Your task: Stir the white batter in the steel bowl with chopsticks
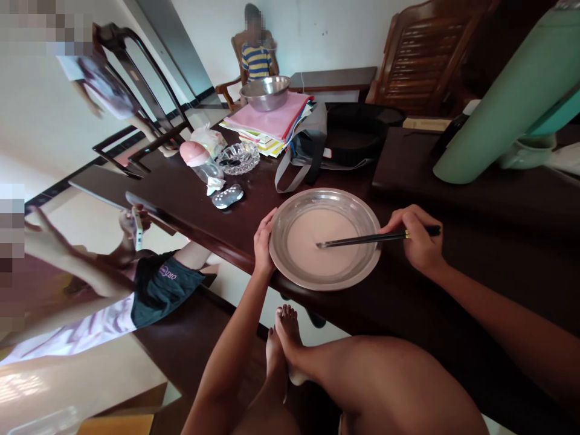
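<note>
A round metal bowl rests at the front edge of the dark table, holding a pale pinkish liquid. My left hand grips the bowl by its left rim, fingers against its outer side. In my right hand is a pair of black chopsticks, closed together and slanting leftward over the bowl's right rim. Their tips dip into the liquid near the middle of the bowl. The fingers of my right hand wrap round the upper part of the chopsticks, just right of the bowl.
Beyond the bowl are a remote-like grey object, a pink-capped bottle, a glass ashtray, a stack of folders bearing another metal bowl, and a grey bag. A green cylinder stands right. Other people are leftward and behind.
</note>
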Demonstrator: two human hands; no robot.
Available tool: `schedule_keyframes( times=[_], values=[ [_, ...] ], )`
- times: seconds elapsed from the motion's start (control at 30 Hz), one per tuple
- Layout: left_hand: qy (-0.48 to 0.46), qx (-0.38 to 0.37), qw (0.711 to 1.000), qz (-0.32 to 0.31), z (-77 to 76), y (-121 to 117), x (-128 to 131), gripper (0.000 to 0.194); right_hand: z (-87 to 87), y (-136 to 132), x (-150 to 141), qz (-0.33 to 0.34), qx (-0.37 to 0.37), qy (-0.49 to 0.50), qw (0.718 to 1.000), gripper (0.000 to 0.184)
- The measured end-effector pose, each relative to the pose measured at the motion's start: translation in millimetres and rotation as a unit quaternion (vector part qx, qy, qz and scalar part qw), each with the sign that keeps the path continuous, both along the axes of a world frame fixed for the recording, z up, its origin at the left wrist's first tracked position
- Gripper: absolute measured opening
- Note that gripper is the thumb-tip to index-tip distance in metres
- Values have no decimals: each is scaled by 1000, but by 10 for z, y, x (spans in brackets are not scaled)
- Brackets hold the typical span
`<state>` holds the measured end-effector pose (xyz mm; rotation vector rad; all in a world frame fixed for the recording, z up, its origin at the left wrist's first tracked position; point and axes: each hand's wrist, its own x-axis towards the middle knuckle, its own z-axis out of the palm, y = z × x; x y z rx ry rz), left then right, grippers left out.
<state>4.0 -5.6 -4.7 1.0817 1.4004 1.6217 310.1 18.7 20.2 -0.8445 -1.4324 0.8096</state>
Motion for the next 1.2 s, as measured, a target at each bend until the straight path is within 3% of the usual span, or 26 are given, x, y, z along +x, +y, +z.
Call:
schedule_keyframes(
  times=[0.07,0.13,0.23,0.3,0.43,0.57,0.63,0.77,0.9,0.97,1.07,1.2],
  values=[
    [7,2,1000,1,4,-2,0,47,0,-12,-3,44,-5,-44,998,33],
    [4,3,1000,5,13,-3,4,47,-2,-11,-1,39,0,-75,996,33],
    [0,-1,1000,8,26,-1,12,46,-15,5,8,-12,4,-25,1000,33],
    [5,-2,1000,7,28,2,13,46,-21,7,8,3,-7,6,1000,32],
    [4,7,1000,11,18,7,11,46,-2,4,2,45,-6,-69,997,32],
    [-5,2,1000,4,13,5,11,47,6,23,15,-28,11,-23,999,33],
    [1,2,1000,3,13,5,9,47,-1,19,13,-16,5,-4,1000,34],
    [6,8,1000,9,16,8,6,46,-10,7,2,45,13,-81,996,33],
    [6,2,1000,11,29,4,13,45,-23,21,16,-9,12,-31,999,34],
    [8,1,1000,10,31,1,14,45,-28,15,19,3,3,-11,1000,35],
    [1,2,1000,10,25,0,13,46,-20,-6,12,53,2,-62,997,33],
    [-8,-1,1000,13,30,-4,20,47,-6,-8,8,9,6,-43,999,34]
  ],
)
